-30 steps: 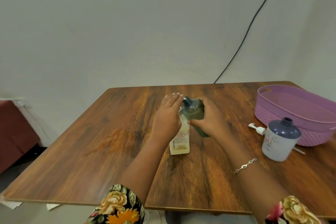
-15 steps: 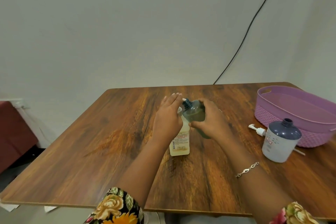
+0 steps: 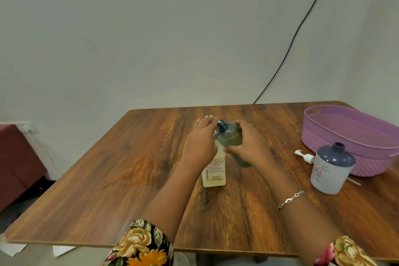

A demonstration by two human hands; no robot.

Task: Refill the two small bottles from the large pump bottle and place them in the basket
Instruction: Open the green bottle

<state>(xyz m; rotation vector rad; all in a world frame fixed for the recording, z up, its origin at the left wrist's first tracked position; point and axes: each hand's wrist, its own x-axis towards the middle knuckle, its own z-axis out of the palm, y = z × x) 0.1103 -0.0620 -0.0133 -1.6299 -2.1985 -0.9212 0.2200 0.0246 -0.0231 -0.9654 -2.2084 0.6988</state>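
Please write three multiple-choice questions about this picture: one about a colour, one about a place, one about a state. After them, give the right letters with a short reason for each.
1. What colour is the basket?
A. purple
B. green
C. white

2. Where does the white pump head lie?
A. in the basket
B. screwed on the large bottle
C. on the table, beside the large bottle

3. How is the dark green bottle now?
A. standing alone on the table
B. tilted in the right hand, its neck toward the top of the pale yellow bottle
C. lying in the basket

Answers:
1 A: its woven wall and rim are purple.
2 C: the pump head lies on the wood next to the large bottle, whose neck is open.
3 B: the right hand grips it slanted, while the left hand holds the pale yellow bottle upright.
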